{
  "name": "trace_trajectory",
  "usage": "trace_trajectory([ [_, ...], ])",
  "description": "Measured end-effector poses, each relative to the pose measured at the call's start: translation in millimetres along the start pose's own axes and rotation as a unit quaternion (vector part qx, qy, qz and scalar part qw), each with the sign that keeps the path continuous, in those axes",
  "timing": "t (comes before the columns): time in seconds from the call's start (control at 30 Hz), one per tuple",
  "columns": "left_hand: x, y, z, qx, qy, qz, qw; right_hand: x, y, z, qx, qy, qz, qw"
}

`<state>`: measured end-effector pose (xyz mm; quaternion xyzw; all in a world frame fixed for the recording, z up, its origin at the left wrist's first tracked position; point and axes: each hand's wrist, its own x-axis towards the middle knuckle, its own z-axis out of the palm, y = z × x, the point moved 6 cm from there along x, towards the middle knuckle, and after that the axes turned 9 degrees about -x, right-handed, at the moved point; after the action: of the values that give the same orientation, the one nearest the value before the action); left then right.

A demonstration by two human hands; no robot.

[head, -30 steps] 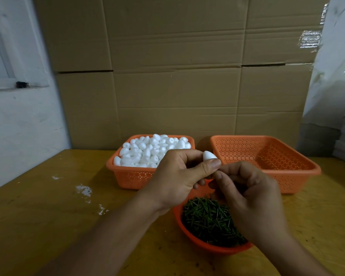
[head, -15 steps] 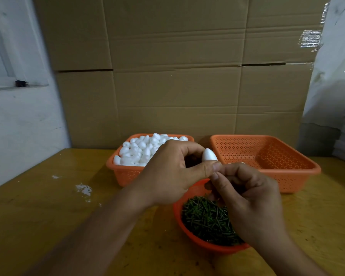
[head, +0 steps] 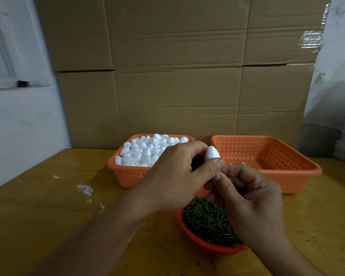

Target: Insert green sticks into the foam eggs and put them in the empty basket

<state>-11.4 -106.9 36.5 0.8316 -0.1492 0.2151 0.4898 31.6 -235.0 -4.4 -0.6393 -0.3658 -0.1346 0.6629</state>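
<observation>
Head view: left hand (head: 173, 176) grips foam egg (head: 212, 154), its tip above the thumb; right hand (head: 251, 198) curled, contents hidden.

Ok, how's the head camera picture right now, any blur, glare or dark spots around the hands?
Head view: dim, warm light; the left hand and foam egg look sharp. The right hand hides whatever it pinches. Glare only on the tape at upper right. Wide-angle bending shows on the cardboard boxes.
</observation>
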Motion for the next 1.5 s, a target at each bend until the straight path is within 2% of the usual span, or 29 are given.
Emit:
trace_trajectory([
  [0.23,4,-5,1,-0.077,0.031,0.005,0.996,3,5,0,0.012,-0.009,0.027,1.0],
  [0.43,5,-5,2,-0.08,0.039,-0.021,0.996,13,8,-7,0.036,-0.02,0.062,0.997],
  [0.5,5,-13,-2,-0.059,0.059,-0.057,0.995,23,12,-17,0.012,0.004,0.079,0.997],
  [0.6,3,-19,-1,-0.028,0.049,-0.08,0.995,49,33,-43,-0.09,0.052,0.119,0.987],
  [0.67,1,-22,6,-0.006,0.016,-0.095,0.995,69,53,-59,-0.195,0.054,0.151,0.967],
  [0.8,-5,-25,24,0.027,-0.063,-0.122,0.99,103,94,-78,-0.36,-0.008,0.194,0.913],
  [1.0,-12,-23,37,0.063,-0.11,-0.124,0.984,131,144,-86,-0.542,-0.129,0.267,0.786],
  [1.07,-12,-23,37,0.061,-0.114,-0.129,0.983,135,153,-83,-0.573,-0.158,0.272,0.757],
  [1.2,-13,-23,38,0.058,-0.12,-0.13,0.983,140,161,-77,-0.605,-0.211,0.251,0.726],
  [1.33,-12,-23,39,0.056,-0.12,-0.125,0.983,141,166,-74,-0.612,-0.242,0.251,0.709],
  [1.5,-12,-22,43,0.056,-0.13,-0.111,0.984,143,166,-74,-0.599,-0.233,0.271,0.717],
])
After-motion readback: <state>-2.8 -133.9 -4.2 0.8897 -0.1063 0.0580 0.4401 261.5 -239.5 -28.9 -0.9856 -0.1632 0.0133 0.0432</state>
